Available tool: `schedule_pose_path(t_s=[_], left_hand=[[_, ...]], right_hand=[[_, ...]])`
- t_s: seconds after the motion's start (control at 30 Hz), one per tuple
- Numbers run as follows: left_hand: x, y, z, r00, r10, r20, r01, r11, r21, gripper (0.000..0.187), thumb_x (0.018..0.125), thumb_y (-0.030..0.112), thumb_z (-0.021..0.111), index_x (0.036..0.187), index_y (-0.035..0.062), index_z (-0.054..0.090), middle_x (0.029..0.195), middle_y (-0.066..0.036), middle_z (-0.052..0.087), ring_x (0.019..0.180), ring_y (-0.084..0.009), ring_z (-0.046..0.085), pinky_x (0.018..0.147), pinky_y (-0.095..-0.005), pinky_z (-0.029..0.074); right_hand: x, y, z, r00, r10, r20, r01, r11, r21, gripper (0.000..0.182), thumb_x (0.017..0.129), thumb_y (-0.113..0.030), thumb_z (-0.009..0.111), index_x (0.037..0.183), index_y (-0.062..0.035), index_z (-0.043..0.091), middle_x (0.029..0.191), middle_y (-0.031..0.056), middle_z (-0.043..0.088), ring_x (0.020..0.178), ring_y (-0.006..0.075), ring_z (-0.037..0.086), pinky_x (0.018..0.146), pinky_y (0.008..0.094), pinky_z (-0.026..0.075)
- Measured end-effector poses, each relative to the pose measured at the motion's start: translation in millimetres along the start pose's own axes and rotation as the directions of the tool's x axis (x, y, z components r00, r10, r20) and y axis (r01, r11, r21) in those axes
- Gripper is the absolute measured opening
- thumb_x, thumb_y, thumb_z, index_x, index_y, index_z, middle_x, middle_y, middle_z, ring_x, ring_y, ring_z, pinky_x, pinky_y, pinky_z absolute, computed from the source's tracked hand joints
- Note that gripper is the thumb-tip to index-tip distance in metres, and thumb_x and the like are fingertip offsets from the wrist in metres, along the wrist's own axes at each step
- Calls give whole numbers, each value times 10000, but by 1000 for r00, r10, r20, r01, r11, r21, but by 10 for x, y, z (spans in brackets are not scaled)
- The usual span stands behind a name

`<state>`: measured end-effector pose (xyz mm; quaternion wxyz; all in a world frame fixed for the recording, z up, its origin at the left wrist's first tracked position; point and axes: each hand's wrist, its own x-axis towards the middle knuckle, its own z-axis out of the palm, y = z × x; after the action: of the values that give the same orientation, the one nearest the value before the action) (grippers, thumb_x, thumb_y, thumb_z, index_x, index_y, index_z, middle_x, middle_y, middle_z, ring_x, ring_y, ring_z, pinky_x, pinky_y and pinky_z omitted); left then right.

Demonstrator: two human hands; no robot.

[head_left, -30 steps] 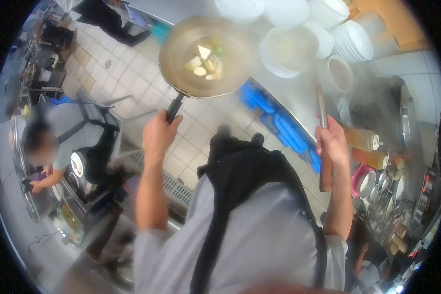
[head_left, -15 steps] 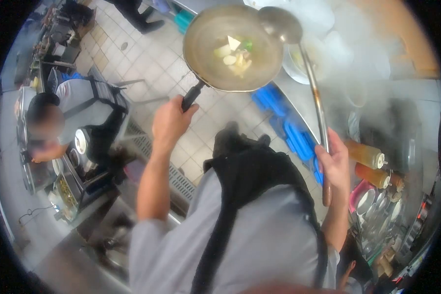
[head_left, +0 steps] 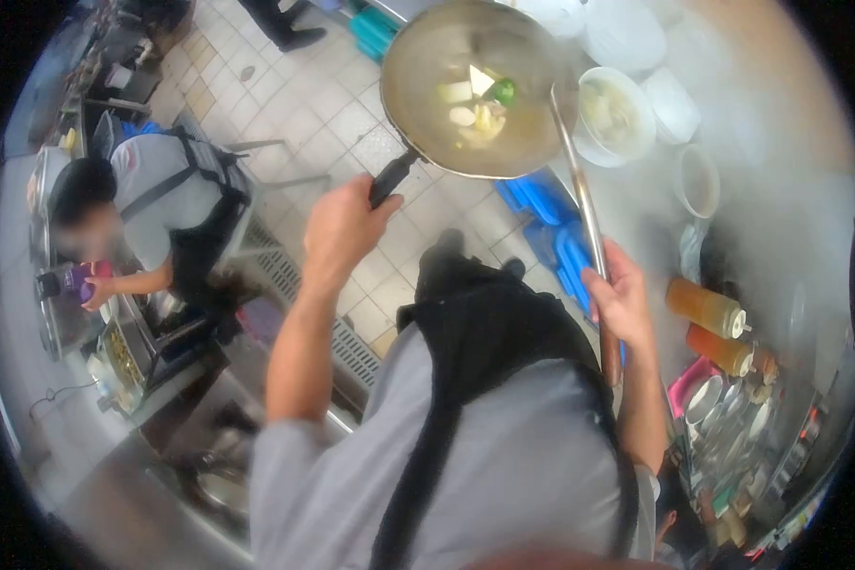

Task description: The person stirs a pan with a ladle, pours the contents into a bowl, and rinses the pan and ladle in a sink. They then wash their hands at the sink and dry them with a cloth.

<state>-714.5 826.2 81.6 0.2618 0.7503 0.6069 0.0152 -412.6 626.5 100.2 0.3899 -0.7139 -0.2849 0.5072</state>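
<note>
A round metal pan [head_left: 418, 57] hangs over the floor and the edge of a steel counter. My left hand [head_left: 344, 228] is wrapped round its black handle [head_left: 392, 180]. Pale pieces of food [head_left: 484, 121] and a green piece [head_left: 503, 92] lie inside the pan. My right hand [head_left: 619, 293] grips the long handle of a metal ladle [head_left: 580, 190]. The ladle's head is down at the right side of the pan, blurred against it. Just right of the pan stands a white bowl [head_left: 584, 144] with pale food in it.
White bowls [head_left: 625, 33] stand at the upper right in steam. Squeeze bottles [head_left: 703, 306] and a pink container [head_left: 686, 385] are right of my right hand. Blue crates [head_left: 568, 256] sit beneath the counter. A co-worker [head_left: 161, 190] bends over a counter at the left.
The ladle has come down from above the pan's right rim into the pan. My right hand has moved slightly left and up. The pan has shifted a little right, and the white bowl shows more clearly.
</note>
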Motion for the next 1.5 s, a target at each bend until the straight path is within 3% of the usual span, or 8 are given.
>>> schedule_pose_path(t_s=[0.2,0.53,0.7,0.83,1.03,1.23,1.33,1.5], left_hand=[[172,54,93,1000,7,16,-8,1000,21,452,831,431,759,830,1,619,721,-190,647,746,-404,655,659,-488,487],[174,92,77,1000,-6,-5,7,999,46,428,850,423,742,871,5,653,811,-228,684,834,-416,674,741,-509,510],[128,66,94,998,-31,52,29,999,37,428,848,431,740,869,12,658,799,-218,684,820,-408,678,724,-498,507],[127,-20,139,997,-35,69,35,999,-1,440,838,441,747,866,10,658,779,-213,675,794,-405,671,704,-492,498],[178,-107,169,998,-5,59,6,1000,-18,466,822,449,759,880,-2,659,746,-201,655,757,-394,657,668,-478,483],[246,-225,101,998,10,63,-7,999,-48,519,829,501,755,837,-10,666,627,-142,624,611,-307,639,605,-433,475],[276,-239,46,997,-26,75,29,999,-38,556,851,539,729,821,-13,668,591,-112,616,580,-258,638,586,-407,476],[281,-163,-106,998,-44,38,46,998,-50,612,873,596,675,804,-12,663,585,-102,611,576,-235,642,581,-383,479]], right_hand=[[-45,-223,52,937,147,317,-168,985,39,468,939,-69,561,1397,-21,477,662,-4,489,431,98,475,389,258,419],[-214,-641,131,863,231,448,-354,911,211,458,898,-90,546,1348,-16,507,640,-4,468,377,95,428,366,252,379],[-176,-641,119,810,183,557,-498,716,489,473,898,-101,551,1350,22,482,615,-4,460,342,80,395,325,239,320],[-184,-588,127,818,160,553,-483,712,510,489,904,-115,561,1359,37,465,604,-8,448,339,77,399,311,236,303],[-364,-521,-80,877,97,470,-395,701,594,520,899,-100,547,1373,80,436,598,-2,448,323,75,398,300,226,291],[-535,-340,-317,969,-6,247,-175,687,705,535,888,-101,541,1372,103,443,587,-8,440,306,71,372,295,231,275],[-530,-244,-399,1000,19,8,-20,748,663,518,885,-77,512,1369,101,460,591,-2,447,306,71,346,296,234,254],[-351,-43,-509,987,21,-158,50,900,434,514,874,-83,519,1358,88,483,628,7,482,370,100,414,342,248,320]])
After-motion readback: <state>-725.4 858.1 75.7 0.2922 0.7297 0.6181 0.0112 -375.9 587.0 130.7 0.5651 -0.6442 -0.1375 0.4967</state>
